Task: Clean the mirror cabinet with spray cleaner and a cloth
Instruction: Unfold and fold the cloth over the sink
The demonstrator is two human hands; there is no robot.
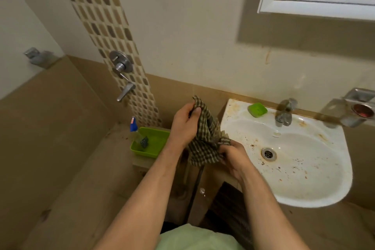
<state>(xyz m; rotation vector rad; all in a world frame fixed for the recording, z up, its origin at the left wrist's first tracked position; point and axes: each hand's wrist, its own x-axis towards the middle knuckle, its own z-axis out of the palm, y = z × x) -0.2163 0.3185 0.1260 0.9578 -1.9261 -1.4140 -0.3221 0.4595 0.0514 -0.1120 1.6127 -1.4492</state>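
A dark checked cloth (pixel 205 138) hangs between my two hands, left of the sink. My left hand (pixel 183 123) grips its upper edge, fingers curled round the fabric. Lower down, my right hand (pixel 233 157) grips the cloth's bottom corner. The mirror cabinet (pixel 316 9), white-framed, hangs on the wall at the top right, well above both hands. A spray bottle (pixel 135 131) with a blue head stands in a green tray (pixel 156 143) to the left of my left hand.
A stained white sink (pixel 316 193) with a tap (pixel 284 112) and a green soap dish (pixel 257 109) lies to the right. A metal holder (pixel 353 107) juts from the right wall. Shower valve handles (pixel 121 67) sit on the mosaic strip behind.
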